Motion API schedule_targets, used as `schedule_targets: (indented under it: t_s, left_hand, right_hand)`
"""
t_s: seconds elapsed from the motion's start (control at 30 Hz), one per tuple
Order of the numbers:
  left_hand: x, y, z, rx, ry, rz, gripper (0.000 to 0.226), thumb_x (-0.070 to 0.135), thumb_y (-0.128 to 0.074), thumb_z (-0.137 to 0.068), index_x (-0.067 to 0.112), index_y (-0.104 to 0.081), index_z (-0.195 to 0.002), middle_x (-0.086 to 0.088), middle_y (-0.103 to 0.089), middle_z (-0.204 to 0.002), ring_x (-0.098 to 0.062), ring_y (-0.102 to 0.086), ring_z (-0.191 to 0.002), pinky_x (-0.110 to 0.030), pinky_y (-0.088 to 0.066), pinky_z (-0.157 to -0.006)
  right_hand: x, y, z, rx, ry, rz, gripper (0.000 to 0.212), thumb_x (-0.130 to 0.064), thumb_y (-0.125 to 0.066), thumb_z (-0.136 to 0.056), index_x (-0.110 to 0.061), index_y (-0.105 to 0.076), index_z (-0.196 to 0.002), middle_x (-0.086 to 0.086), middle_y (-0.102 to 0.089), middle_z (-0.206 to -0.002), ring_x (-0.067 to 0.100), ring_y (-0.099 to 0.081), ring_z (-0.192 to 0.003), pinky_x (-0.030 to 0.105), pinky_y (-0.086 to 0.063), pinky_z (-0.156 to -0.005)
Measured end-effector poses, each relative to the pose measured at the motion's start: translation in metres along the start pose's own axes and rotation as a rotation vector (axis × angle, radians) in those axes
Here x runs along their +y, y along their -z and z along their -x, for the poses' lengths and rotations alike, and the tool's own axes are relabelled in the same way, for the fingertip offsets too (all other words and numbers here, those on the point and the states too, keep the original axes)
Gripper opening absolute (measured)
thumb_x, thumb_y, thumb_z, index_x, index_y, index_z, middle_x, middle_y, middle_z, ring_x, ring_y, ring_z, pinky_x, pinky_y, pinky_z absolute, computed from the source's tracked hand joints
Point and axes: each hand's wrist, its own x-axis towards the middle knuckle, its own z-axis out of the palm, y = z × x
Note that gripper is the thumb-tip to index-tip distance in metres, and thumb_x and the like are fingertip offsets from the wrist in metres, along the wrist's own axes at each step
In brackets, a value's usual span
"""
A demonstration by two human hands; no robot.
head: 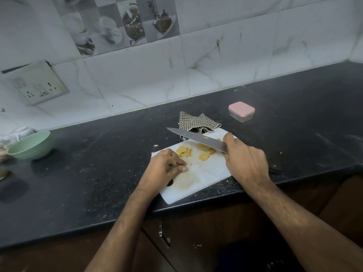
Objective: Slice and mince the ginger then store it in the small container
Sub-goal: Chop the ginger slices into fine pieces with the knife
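The ginger (193,152) lay on the white cutting board (204,173) at the bench's front edge, and the work looked to be passing from slicing to mincing: round slices sat near the board's middle, while a heap of thin strips lay toward its left edge. The right hand (245,163) gripped the knife (198,140) by the handle, blade raised and tilted over the slices, one yellow bit stuck to its flat. The left hand (167,165) rested on the board just beside the strips, fingers curled in with thumb and forefinger together; whether they pinched a scrap I could not tell.

Next, I judged, the slices would need gathering into a stack and the blade brought down across them, knuckles kept clear.

The small container (241,111) stood toward the bench's back, beyond a checked cloth (198,122), its pink lid on and nothing visible through its clear wall. A green bowl (31,145) sat far left, its inside hidden.
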Motion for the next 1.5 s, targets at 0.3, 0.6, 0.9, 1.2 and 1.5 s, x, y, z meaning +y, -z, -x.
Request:
schedule_targets:
  t_s: [0.3,0.6,0.9,1.2,1.5]
  left_hand:
    - [0.007,0.0,-0.017,0.09,-0.05,-0.168,0.009,0.032,-0.075,-0.091,0.024,-0.072,-0.087,0.014,-0.055,-0.088,-0.005,-0.051,-0.084,-0.026,-0.042,-0.073]
    - [0.012,-0.01,-0.033,0.255,0.011,-0.159,0.01,0.022,-0.076,-0.089,0.027,-0.07,-0.082,0.015,-0.068,-0.082,-0.01,-0.057,-0.08,-0.039,-0.051,-0.073]
    - [0.04,-0.043,-0.028,0.085,-0.073,-0.301,0.028,0.045,-0.069,-0.093,0.019,-0.077,-0.098,0.007,-0.051,-0.091,-0.018,-0.056,-0.086,-0.037,-0.051,-0.076]
    - [0.046,-0.045,-0.031,0.108,0.007,-0.228,0.027,0.045,-0.072,-0.091,0.019,-0.076,-0.097,0.008,-0.052,-0.088,-0.017,-0.058,-0.082,-0.041,-0.053,-0.076]
    - [0.048,-0.042,-0.026,0.11,0.064,-0.176,0.049,0.07,-0.076,-0.073,0.024,-0.059,-0.072,0.012,-0.05,-0.085,-0.007,-0.053,-0.08,-0.03,-0.047,-0.07]
  right_hand:
    - [-0.002,0.001,0.001,-0.01,0.027,-0.015,0.018,-0.024,-0.046,-0.1,-0.023,-0.041,-0.117,-0.006,-0.063,-0.09,0.02,-0.066,-0.065,0.029,-0.039,-0.048]
    - [-0.003,-0.001,0.0,0.002,0.021,-0.012,0.017,-0.025,-0.048,-0.1,-0.023,-0.041,-0.115,-0.007,-0.061,-0.086,0.019,-0.065,-0.064,0.029,-0.038,-0.047]
    - [-0.004,-0.001,0.0,0.009,0.026,0.023,0.018,-0.024,-0.045,-0.101,-0.023,-0.041,-0.118,-0.006,-0.064,-0.09,0.02,-0.067,-0.065,0.029,-0.027,-0.044]
    - [-0.001,-0.002,-0.002,-0.003,0.026,-0.004,0.018,-0.021,-0.042,-0.101,-0.022,-0.041,-0.118,-0.004,-0.064,-0.089,0.021,-0.066,-0.065,0.029,-0.032,-0.045]
    - [-0.002,0.0,-0.002,-0.017,0.033,0.007,0.015,-0.019,-0.039,-0.101,-0.023,-0.04,-0.115,-0.004,-0.064,-0.09,0.023,-0.068,-0.065,0.029,-0.026,-0.043]
